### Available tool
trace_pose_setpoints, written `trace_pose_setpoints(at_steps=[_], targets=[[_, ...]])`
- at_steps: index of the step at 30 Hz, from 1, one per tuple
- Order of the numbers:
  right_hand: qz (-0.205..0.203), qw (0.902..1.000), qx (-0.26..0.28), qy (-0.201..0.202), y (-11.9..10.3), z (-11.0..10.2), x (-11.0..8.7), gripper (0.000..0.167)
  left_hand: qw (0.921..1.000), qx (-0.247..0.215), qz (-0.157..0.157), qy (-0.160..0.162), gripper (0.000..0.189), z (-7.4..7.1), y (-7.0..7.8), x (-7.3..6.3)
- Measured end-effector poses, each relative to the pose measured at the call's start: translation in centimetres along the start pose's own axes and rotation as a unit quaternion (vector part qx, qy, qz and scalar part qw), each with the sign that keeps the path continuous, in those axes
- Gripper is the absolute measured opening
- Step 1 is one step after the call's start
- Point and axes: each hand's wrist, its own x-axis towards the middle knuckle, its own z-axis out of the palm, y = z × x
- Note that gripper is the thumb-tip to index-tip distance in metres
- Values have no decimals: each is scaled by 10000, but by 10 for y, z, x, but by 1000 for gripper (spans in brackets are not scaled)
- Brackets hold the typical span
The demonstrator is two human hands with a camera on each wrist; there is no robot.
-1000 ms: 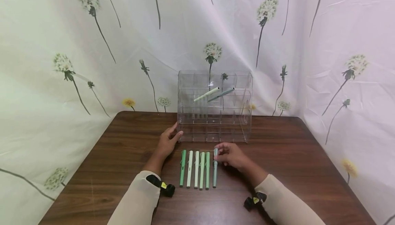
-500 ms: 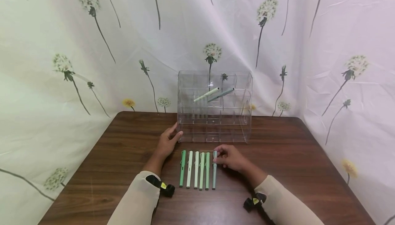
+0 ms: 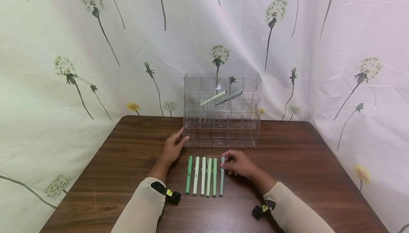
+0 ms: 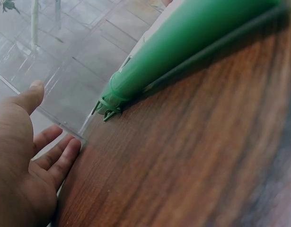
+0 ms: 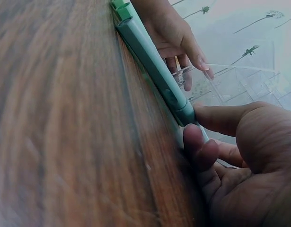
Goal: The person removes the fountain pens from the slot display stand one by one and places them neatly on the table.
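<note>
In the head view my right hand (image 3: 239, 163) pinches the capped end of a grey-blue pen (image 3: 222, 183) between thumb and fingers. That pen lies at the right end of a row of capped pens, close beside a green pen (image 3: 214, 181). The right wrist view shows my thumb and fingertips at its cap (image 5: 185, 113). My left hand (image 3: 174, 146) rests at the lower left front corner of a clear tiered organizer (image 3: 220, 142), its thumb at the front edge and its fairly straight fingers along the side. A darker green pen (image 4: 183, 42) looms large in the left wrist view.
Two pens, a pale green pen (image 3: 213, 98) and a grey-blue pen (image 3: 228, 98), lean in the organizer's upper compartments. More pale pens (image 3: 196, 179) lie in the row. The brown wooden table (image 3: 287, 176) meets a flower-print curtain (image 3: 121, 48) behind.
My right hand has drawn the grey-blue pen slightly toward me and left, so it lies closer to the row. My left hand keeps its place.
</note>
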Motion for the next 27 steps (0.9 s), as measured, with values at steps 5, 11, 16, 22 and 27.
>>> trace_pose_setpoints(at_steps=[5, 11, 16, 22, 27], targets=[[76, 10000, 14, -32, 0, -1, 0, 41, 10000, -53, 23, -6, 65, 0, 0, -1], [28, 10000, -21, 31, -1, 0, -1, 42, 10000, -58, 15, -45, 65, -1, 2, -1], [-8, 10000, -81, 15, -1, 1, -1, 43, 10000, 4, -44, -21, 65, 0, 2, -2], [-51, 9998, -184, -51, -5, 1, -2, 38, 10000, -22, 19, 15, 64, 0, 1, -1], [-94, 9995, -291, -40, -5, 1, -3, 33, 10000, -10, 44, -27, 64, -1, 5, -3]])
